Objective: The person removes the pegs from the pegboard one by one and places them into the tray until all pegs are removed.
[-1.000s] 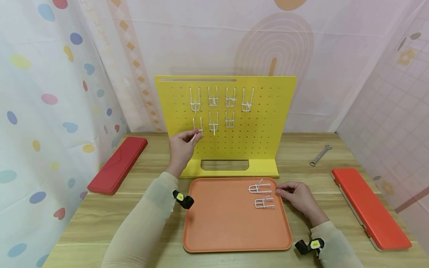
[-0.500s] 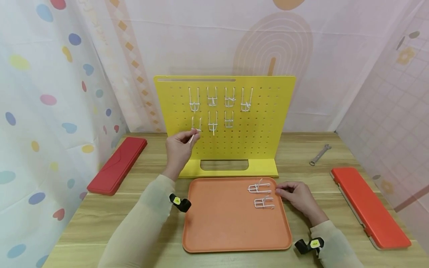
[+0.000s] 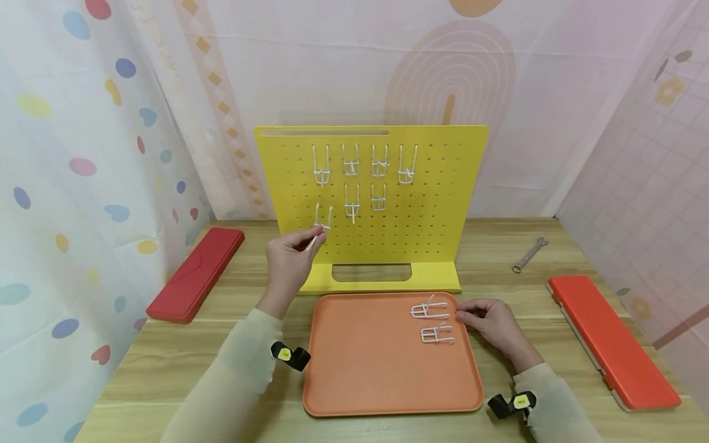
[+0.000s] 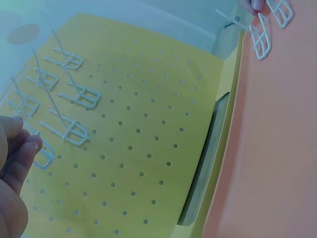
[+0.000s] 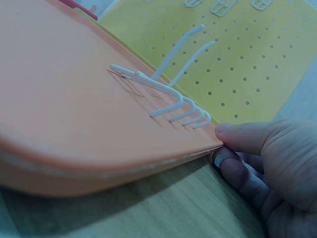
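My left hand [image 3: 290,258] pinches a white wire pegboard hook [image 3: 322,227] by its arm between thumb and fingertips. Its two prongs point up, in front of the lower left of the yellow pegboard [image 3: 410,237]. Several like hooks hang on the board in two rows, one of them a lower-row hook [image 3: 352,207]. My right hand [image 3: 495,326] grips the right rim of the orange tray [image 3: 382,375], thumb on top and fingers beneath in the right wrist view. Two loose hooks, an upper hook [image 3: 428,311] and a lower hook [image 3: 436,334], lie on the tray near that hand.
On the left of the wooden table [image 3: 498,234] lies a dark red case [image 3: 196,274]. A bright red case [image 3: 612,344] is at the right, with a wrench [image 3: 530,255] behind it. Patterned curtains [image 3: 354,61] stand behind and at the sides.
My left hand has drawn down and a little left with the hook, whose prongs now sit lower against the board. The right hand stays on the tray rim.
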Available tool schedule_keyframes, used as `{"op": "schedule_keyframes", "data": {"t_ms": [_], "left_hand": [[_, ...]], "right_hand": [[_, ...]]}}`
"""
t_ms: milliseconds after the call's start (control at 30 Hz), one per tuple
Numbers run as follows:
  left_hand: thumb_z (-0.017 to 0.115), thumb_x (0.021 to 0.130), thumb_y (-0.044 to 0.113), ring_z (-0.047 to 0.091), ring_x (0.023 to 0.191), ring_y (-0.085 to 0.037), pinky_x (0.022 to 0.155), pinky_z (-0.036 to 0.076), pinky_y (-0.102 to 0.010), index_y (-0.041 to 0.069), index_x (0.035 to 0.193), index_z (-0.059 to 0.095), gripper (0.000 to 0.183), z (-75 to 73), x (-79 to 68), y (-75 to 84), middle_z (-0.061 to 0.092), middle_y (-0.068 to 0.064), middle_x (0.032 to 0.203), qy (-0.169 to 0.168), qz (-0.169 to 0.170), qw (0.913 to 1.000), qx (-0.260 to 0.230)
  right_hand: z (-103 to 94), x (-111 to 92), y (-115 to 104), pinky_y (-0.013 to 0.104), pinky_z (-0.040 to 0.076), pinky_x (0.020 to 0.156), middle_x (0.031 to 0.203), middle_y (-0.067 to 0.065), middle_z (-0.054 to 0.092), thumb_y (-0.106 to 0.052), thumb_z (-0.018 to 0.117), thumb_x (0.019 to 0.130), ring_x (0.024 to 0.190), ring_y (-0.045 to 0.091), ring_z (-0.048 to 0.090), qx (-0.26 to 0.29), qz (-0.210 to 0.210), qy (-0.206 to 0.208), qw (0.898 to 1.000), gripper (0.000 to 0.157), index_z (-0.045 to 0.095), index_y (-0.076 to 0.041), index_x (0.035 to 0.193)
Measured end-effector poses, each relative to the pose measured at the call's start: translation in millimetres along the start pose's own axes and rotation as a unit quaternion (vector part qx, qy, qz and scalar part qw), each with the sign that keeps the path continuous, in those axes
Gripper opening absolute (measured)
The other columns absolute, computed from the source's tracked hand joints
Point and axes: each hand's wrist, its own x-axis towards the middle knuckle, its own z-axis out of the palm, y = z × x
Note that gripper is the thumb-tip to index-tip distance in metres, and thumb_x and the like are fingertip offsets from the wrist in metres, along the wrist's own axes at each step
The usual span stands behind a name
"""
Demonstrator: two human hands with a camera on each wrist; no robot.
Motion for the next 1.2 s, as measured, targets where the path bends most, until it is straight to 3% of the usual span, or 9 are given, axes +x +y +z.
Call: {"op": "schedule_keyframes", "data": {"t_ms": [167, 367, 600, 767, 967, 1200], "left_hand": [[0.078, 0.079, 0.004, 0.069, 0.079, -0.012, 0.067, 0.054, -0.015, 0.002, 0.094, 0.077, 0.015, 0.4, -5.2, 2.0, 0.073, -0.015, 0.091, 0.019, 0.045, 0.9984, 0.028], [0.079, 0.079, 0.009, 0.066, 0.073, -0.019, 0.060, 0.047, -0.009, 0.004, 0.090, 0.078, 0.012, -0.5, -13.1, 3.3, 0.071, -0.009, 0.086, 0.036, 0.082, 0.9920, 0.089], [0.077, 0.078, 0.000, 0.068, 0.072, -0.024, 0.066, 0.050, -0.009, -0.002, 0.087, 0.077, 0.009, -0.1, -26.1, 2.1, 0.072, -0.012, 0.083, 0.016, 0.079, 0.9935, 0.080], [0.075, 0.076, -0.010, 0.068, 0.071, -0.028, 0.063, 0.050, -0.011, -0.008, 0.085, 0.075, 0.010, 3.3, -37.8, 19.5, 0.071, -0.018, 0.083, -0.007, 0.070, 0.9933, 0.091], [0.077, 0.076, -0.006, 0.068, 0.069, -0.017, 0.061, 0.052, -0.014, -0.002, 0.089, 0.076, 0.013, 8.0, -49.6, 5.7, 0.073, -0.010, 0.083, -0.034, 0.052, 0.9950, 0.077], [0.077, 0.079, -0.001, 0.068, 0.070, -0.014, 0.060, 0.053, -0.017, 0.003, 0.093, 0.077, 0.014, 15.1, -60.6, 10.9, 0.074, -0.005, 0.085, -0.057, 0.031, 0.9936, 0.092]], "right_hand": [[-0.1, 0, 0, 0.023, 0.051, 0.068, 0.091, 0.005, 0.072, -0.022, 0.075, 0.085, 0.082, 0.014, 0.062, -0.004, -0.002, 0.000, 1.000, 0.017, 0.076, -0.007, 0.095], [0.0, 0, 0, 0.023, 0.051, 0.068, 0.092, 0.005, 0.072, -0.021, 0.074, 0.086, 0.083, 0.014, 0.062, -0.004, -0.002, 0.001, 1.000, 0.018, 0.075, -0.006, 0.095], [-0.3, 0, 0, 0.023, 0.050, 0.068, 0.092, 0.005, 0.072, -0.021, 0.074, 0.086, 0.083, 0.014, 0.062, -0.003, -0.002, -0.001, 1.000, 0.018, 0.076, -0.007, 0.096], [-1.2, -1, 0, 0.023, 0.050, 0.068, 0.093, 0.005, 0.072, -0.022, 0.074, 0.086, 0.083, 0.014, 0.061, -0.005, 0.000, -0.001, 1.000, 0.018, 0.075, -0.007, 0.096], [-1.9, -1, -1, 0.023, 0.050, 0.067, 0.093, 0.006, 0.072, -0.022, 0.074, 0.086, 0.082, 0.014, 0.061, -0.003, 0.005, -0.002, 1.000, 0.019, 0.075, -0.006, 0.096], [-1.1, -1, -2, 0.023, 0.050, 0.067, 0.093, 0.005, 0.072, -0.022, 0.074, 0.086, 0.082, 0.014, 0.061, -0.005, 0.005, -0.003, 1.000, 0.019, 0.075, -0.006, 0.097]]}}
